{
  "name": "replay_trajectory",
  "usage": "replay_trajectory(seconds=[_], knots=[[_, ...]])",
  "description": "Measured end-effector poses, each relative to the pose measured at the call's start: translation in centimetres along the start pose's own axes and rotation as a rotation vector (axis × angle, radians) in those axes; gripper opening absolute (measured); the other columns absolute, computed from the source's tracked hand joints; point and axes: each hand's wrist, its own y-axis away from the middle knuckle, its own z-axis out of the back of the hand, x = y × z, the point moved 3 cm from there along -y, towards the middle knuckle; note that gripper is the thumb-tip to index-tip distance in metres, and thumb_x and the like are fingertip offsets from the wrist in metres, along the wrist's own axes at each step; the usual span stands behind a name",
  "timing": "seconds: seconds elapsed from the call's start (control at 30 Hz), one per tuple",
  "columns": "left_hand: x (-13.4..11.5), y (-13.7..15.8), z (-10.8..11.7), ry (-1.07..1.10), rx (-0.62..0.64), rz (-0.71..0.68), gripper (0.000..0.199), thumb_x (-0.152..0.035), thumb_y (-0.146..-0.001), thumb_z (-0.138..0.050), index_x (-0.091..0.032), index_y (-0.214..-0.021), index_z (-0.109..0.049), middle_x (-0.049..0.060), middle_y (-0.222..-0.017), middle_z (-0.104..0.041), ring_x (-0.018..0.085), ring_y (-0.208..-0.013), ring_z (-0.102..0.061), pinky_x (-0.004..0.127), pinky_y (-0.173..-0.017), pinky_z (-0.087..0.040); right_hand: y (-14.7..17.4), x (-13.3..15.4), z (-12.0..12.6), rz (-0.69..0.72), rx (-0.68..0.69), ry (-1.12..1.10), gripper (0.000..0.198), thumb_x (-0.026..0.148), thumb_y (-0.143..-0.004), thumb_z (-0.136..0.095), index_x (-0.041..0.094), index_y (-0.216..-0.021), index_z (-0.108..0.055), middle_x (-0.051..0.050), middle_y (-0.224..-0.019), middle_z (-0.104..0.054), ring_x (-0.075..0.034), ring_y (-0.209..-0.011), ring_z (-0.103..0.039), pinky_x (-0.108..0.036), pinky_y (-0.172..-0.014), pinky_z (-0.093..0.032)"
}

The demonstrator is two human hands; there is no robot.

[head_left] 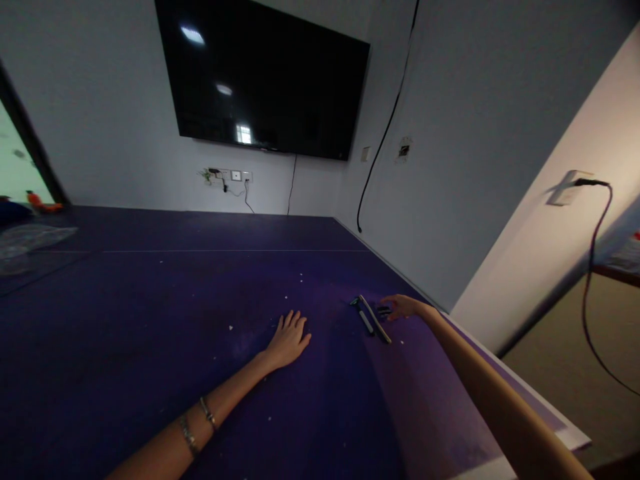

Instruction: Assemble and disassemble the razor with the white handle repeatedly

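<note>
My left hand lies palm down on the purple tabletop, its fingers apart and nothing in them. To the right, my right hand has its fingers curled around a small dark object with pale stripes, too small to name. Just left of that object, a long, slightly curved pale strip with dark edges rests on the table. Beside the strip is a slim tool with a dark and green head and a grey handle, which looks like a razor.
Small white specks dot the tabletop. Clear plastic wrap lies at the far left, near an orange item. A large television hangs on the wall, and a black cable dangles to the table's right edge. Another cable hangs at far right.
</note>
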Motion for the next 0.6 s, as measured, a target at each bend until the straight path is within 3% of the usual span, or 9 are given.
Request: replay_trajectory(seconds=[0.33,0.6], knots=[[-0.2,0.2,0.3,0.018,0.004,-0.006,0.054,-0.045,-0.091,-0.023,-0.011,-0.130,-0.040,0.017,-0.143,-0.033,0.031,-0.135,-0.020,0.052,-0.107,-0.019,0.2,0.8,-0.3,-0.051,-0.002,0.014,0.080,0.021,-0.059,-0.067,0.024,-0.135,-0.041,-0.001,-0.078,-0.066,-0.016,-0.064,-0.060,-0.019,-0.048,-0.043],[0.0,0.1,0.1,0.060,-0.005,0.001,0.053,-0.044,-0.091,-0.025,-0.012,-0.130,-0.040,0.016,-0.143,-0.033,0.031,-0.135,-0.019,0.051,-0.107,-0.018,1.2,2.8,1.1,-0.078,-0.106,0.105,0.086,0.024,-0.057,-0.073,0.023,-0.137,-0.039,-0.008,-0.083,-0.069,-0.025,-0.068,-0.065,-0.035,-0.058,-0.051]])
